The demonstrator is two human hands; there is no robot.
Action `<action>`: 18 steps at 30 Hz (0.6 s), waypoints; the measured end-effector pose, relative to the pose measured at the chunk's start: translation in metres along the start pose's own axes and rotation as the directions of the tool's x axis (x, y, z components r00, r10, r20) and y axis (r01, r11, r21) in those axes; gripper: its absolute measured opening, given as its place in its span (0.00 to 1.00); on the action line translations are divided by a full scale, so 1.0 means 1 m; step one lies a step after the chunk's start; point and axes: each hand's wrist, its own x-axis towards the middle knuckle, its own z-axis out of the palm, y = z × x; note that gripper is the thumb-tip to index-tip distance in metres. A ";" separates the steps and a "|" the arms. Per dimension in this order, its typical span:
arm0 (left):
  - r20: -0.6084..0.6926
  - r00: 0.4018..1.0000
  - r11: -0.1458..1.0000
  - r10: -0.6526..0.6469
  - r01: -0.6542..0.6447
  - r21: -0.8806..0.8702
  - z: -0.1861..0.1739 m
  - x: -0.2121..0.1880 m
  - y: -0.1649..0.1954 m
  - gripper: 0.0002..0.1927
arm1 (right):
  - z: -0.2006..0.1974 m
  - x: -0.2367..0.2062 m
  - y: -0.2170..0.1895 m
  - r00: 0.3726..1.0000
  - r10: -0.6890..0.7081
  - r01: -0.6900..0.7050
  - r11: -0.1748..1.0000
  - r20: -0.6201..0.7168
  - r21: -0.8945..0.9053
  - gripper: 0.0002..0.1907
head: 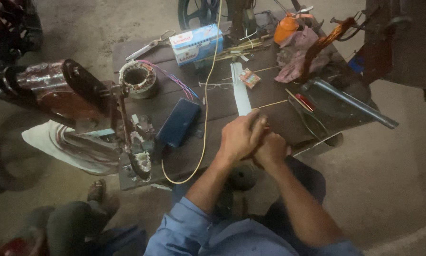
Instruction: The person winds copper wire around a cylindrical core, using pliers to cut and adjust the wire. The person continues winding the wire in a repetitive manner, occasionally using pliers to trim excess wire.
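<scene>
Head view: left hand (239,137) and right hand (271,150), both clenched on one white strip (240,95), beside one dark case (178,122).

A low, dark wooden desk (279,124) stands on the dusty floor (402,180). On it lie a motor stator (137,78) with coloured wires, scissors (149,45), a white-and-blue carton (196,43), a dark blue case (179,122), eyeglasses (216,86), a white paper strip (240,95) and a small orange packet (249,77). Toward the far right sit an orange oil can (285,29), a crumpled rag (294,54) and a grey metal pipe (355,103), with a yellow cord (206,109) running across the top.
</scene>
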 end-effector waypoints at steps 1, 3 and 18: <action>0.004 1.000 1.000 -0.013 0.013 -0.004 0.000 0.000 0.000 0.25 | 0.001 -0.001 -0.001 0.999 -0.012 0.013 1.000 -0.040 0.021 0.16; 0.009 0.999 0.999 -0.033 0.033 -0.013 -0.002 0.001 0.001 0.26 | 0.004 -0.003 -0.002 0.991 -0.005 0.016 0.996 -0.133 0.083 0.14; -0.024 1.000 1.000 0.014 -0.014 -0.013 -0.001 0.005 0.013 0.22 | -0.004 -0.003 0.006 0.935 -0.109 0.166 0.976 -0.339 0.144 0.05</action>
